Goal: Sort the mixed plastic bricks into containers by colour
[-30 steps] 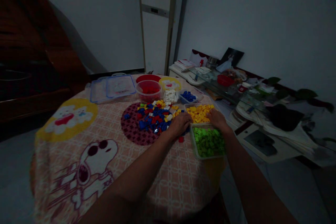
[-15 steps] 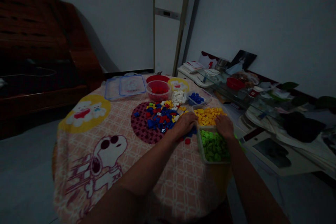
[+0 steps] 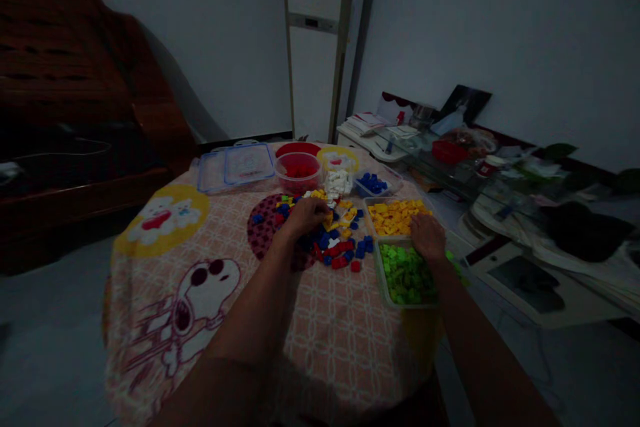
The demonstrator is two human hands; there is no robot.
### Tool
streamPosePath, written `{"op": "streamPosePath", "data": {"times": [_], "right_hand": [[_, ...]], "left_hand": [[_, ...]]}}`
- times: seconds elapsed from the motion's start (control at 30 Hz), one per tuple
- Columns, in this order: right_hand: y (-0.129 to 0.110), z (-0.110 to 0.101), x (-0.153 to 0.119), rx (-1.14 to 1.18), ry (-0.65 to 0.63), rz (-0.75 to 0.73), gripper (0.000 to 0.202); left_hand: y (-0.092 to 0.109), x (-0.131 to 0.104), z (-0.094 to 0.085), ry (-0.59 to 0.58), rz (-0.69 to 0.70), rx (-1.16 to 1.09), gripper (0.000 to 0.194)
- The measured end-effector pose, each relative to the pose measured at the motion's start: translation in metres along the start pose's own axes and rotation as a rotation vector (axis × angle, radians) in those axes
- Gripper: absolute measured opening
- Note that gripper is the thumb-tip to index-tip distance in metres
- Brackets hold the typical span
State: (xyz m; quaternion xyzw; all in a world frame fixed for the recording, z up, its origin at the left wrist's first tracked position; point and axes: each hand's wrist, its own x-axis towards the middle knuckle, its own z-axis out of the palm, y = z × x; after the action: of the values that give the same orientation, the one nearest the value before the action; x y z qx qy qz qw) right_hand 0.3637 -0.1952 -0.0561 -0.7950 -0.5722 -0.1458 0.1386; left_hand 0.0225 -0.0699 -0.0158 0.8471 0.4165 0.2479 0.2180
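My left hand (image 3: 306,216) is over the mixed pile of toy bricks (image 3: 341,255), its fingers closed on what looks like a yellow toy brick (image 3: 327,219). The pile has blue, red, yellow and white pieces, partly hidden behind that hand. My right hand (image 3: 429,237) rests at the right side of the container of yellow bricks (image 3: 393,219), above the corner of the container of green bricks (image 3: 406,277). Its fingers are curled, and whatever is in them is hidden.
Behind the pile stand a round tub of red bricks (image 3: 299,172), a heap of white bricks (image 3: 338,184) and a container of blue bricks (image 3: 371,184). Clear blue-edged lids (image 3: 249,163) lie back left. A cluttered glass-topped stand (image 3: 425,160) is to the right.
My left hand has moved left, from beside the yellow container to the mixed pile, uncovering red and blue bricks. My right hand has stayed nearly in place.
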Motion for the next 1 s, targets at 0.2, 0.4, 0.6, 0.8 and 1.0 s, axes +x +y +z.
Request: {"op": "streamPosePath", "data": {"times": [0.2, 0.4, 0.6, 0.8, 1.0], "right_hand": [[0.0, 0.007, -0.003, -0.002, 0.082, -0.003, 0.041], [-0.001, 0.007, -0.003, -0.025, 0.095, -0.012, 0.04], [0.0, 0.008, -0.002, 0.002, 0.138, -0.033, 0.039], [-0.001, 0.004, -0.004, -0.028, 0.124, -0.026, 0.039], [0.0, 0.007, -0.002, -0.039, 0.103, -0.043, 0.039]], "left_hand": [[-0.014, -0.006, -0.018, -0.041, -0.069, -0.147, 0.025], [-0.022, -0.012, -0.033, -0.054, -0.111, -0.128, 0.027], [0.001, -0.004, -0.018, 0.118, -0.046, 0.013, 0.023], [0.034, -0.001, 0.023, 0.048, -0.169, 0.265, 0.023], [0.038, -0.001, 0.024, 0.068, -0.167, 0.226, 0.024]]}}
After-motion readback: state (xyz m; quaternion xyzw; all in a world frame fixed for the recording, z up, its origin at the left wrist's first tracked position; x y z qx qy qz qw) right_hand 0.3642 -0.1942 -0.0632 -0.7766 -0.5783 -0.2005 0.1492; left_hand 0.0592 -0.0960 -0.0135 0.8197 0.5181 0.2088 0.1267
